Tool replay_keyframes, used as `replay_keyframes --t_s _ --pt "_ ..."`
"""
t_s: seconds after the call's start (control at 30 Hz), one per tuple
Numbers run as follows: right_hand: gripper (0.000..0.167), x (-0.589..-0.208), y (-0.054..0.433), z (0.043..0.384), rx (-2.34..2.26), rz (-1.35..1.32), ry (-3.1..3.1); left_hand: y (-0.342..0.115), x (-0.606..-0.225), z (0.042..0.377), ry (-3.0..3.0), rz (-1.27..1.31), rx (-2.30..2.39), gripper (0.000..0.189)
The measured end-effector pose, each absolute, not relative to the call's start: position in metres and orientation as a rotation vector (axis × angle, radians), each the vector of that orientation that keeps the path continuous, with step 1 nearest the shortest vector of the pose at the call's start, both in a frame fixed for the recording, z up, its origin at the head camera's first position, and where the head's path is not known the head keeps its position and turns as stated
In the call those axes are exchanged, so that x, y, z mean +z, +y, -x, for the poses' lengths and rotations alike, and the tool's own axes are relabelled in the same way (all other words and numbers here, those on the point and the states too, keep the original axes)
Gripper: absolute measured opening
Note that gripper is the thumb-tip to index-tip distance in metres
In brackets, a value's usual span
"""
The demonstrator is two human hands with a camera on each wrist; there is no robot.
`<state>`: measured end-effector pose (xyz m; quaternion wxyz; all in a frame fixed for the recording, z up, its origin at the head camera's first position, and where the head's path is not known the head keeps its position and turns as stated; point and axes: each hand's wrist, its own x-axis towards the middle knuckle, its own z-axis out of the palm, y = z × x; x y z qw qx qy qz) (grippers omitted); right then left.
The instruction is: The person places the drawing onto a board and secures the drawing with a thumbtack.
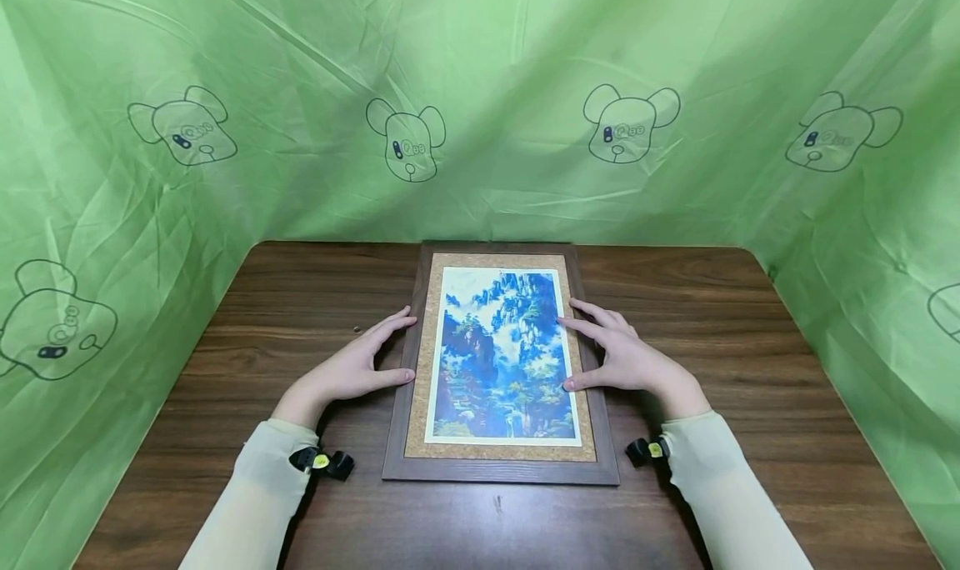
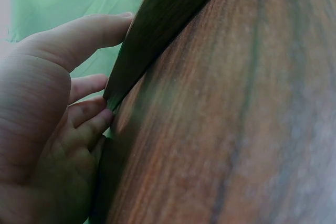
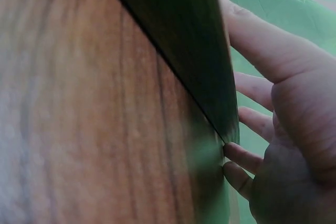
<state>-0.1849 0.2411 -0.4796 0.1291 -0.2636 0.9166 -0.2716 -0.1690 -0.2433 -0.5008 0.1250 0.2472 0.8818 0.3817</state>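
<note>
A dark brown wooden-framed corkboard [image 1: 501, 470] lies flat on the table, longer from front to back than across. On its cork surface [image 1: 418, 428] rests a white-edged print [image 1: 504, 357] of blue mountains, trees and mist. My left hand [image 1: 347, 372] touches the frame's left side with thumb and fingertips, fingers extended. Over the frame's right border reaches my right hand [image 1: 630, 362], its thumb and index finger at the print's right edge. In the right wrist view, the lower fingers [image 3: 244, 158] meet the frame's outer side [image 3: 194, 51]; the thumb rests along its top.
Wood-grain table [image 1: 697, 320] spreads out on both sides of the board. A green cloth [image 1: 495, 70] with bear-head outlines hangs behind and at both sides. Black wrist cameras sit on both sleeves. A small dark spot [image 1: 357, 329] marks the table at left.
</note>
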Motion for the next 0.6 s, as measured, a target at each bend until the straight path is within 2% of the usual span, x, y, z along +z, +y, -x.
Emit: replay_keyframes --t_s 0.4,0.6 --pt "0.108 -0.484 0.243 0.184 -0.805 0.771 2.653 -0.245 -0.495 0.167 2.595 -0.692 1.101 0.090" --pt "0.108 -0.482 0.241 0.184 -0.802 0.760 2.644 -0.264 -0.482 0.170 2.754 -0.582 1.259 0.070"
